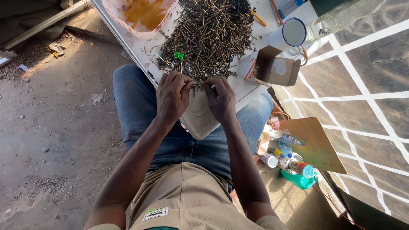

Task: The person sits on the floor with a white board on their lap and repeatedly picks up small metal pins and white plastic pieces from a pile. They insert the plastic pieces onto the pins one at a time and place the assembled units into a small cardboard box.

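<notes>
Left hand [171, 96] and right hand [221, 99] side by side on white tabletop [200, 115]; fingers [185, 85] curled, pinching screws [208, 34] at pile's near edge. Green clip [178, 55] just beyond fingers; open box [275, 67] right.

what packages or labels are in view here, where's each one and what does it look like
Open cardboard box: on the white board, right of the screw pile; brown, flaps up.
Clear plastic bottle: top right, lying tilted, pale label.
Small bottles and cans: on the ground right of the knee, colourful labels.
Sewn patch: on the beige shirt, white with green.
</notes>
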